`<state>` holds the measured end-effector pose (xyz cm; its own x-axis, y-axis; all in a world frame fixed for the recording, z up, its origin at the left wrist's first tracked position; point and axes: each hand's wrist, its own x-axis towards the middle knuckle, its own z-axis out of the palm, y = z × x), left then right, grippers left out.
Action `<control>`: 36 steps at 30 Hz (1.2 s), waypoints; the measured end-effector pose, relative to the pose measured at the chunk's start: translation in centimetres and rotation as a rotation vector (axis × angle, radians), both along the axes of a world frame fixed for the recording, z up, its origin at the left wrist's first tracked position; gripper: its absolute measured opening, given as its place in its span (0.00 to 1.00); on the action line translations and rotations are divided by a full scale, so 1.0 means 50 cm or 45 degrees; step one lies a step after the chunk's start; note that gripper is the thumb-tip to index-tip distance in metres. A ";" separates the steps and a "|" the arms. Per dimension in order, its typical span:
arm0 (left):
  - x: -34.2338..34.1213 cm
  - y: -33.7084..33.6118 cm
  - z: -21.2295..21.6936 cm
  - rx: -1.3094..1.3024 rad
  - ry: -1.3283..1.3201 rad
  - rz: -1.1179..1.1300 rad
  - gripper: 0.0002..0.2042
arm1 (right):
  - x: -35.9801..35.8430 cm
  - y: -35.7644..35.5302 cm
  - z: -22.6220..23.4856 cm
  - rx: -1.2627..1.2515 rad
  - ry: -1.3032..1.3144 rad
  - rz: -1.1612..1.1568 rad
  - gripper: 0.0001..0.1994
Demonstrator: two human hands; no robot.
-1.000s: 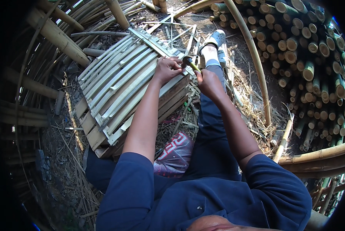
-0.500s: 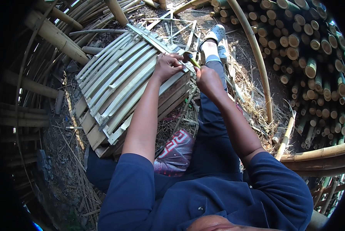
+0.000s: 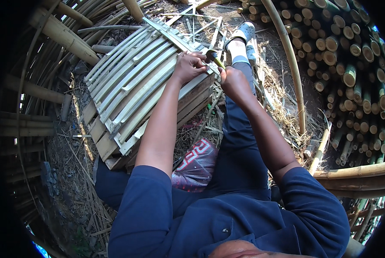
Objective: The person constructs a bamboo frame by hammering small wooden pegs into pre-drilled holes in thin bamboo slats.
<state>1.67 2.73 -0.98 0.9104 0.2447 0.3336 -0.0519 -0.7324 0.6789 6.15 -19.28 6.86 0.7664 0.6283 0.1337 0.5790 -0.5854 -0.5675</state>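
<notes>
My right hand (image 3: 235, 82) is closed around a hammer (image 3: 218, 62) with a yellow-green handle and a dark head. The hammer head is just right of my left fingertips, over the far right corner of a panel of pale bamboo slats (image 3: 134, 81). There my left hand (image 3: 189, 68) rests with thumb and fingers pinched together; what they hold, if anything, is too small to make out. The slats lie side by side, and a crosswise strip (image 3: 168, 35) runs over their far ends. Under the panel are stacked wooden boards (image 3: 191, 107).
Cut bamboo poles (image 3: 330, 58) are piled at the right, behind a curved upright pole (image 3: 289, 64). Thick bamboo poles (image 3: 65, 36) stand at the left. Loose strips and shavings (image 3: 278, 101) litter the ground. My outstretched leg (image 3: 239, 129) lies right of the panel, a grey clog (image 3: 245, 33) on its foot.
The hammer and my right hand have shifted only slightly at the panel's corner. My left hand keeps its pinch in nearly the same place. The whole view has tilted a little.
</notes>
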 end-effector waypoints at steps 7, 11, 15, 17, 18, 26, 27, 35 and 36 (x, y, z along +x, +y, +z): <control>0.007 -0.004 0.005 0.009 -0.011 -0.008 0.14 | -0.003 -0.007 -0.003 -0.131 -0.021 0.023 0.19; -0.006 0.006 0.004 0.006 0.006 -0.014 0.14 | -0.038 0.003 0.059 0.016 0.038 -0.088 0.19; 0.006 -0.002 0.006 -0.010 -0.008 -0.021 0.14 | -0.018 0.001 -0.003 -0.120 0.044 -0.049 0.20; -0.004 0.011 -0.005 0.017 -0.009 -0.014 0.14 | -0.022 0.010 0.009 -0.012 0.045 -0.075 0.20; -0.009 0.013 -0.007 0.004 -0.010 -0.016 0.14 | -0.035 0.009 0.040 0.001 0.067 -0.088 0.20; -0.007 0.015 -0.008 -0.018 -0.001 -0.038 0.14 | -0.029 0.016 0.053 0.036 0.075 -0.114 0.20; -0.004 0.010 -0.005 -0.027 -0.014 -0.044 0.14 | -0.037 0.012 0.066 0.071 0.102 -0.159 0.20; -0.006 0.004 0.003 -0.057 -0.021 -0.051 0.13 | -0.044 0.011 0.058 0.073 0.069 -0.129 0.21; -0.002 0.006 0.003 -0.065 -0.052 -0.055 0.13 | -0.036 0.012 0.042 0.086 0.084 -0.128 0.21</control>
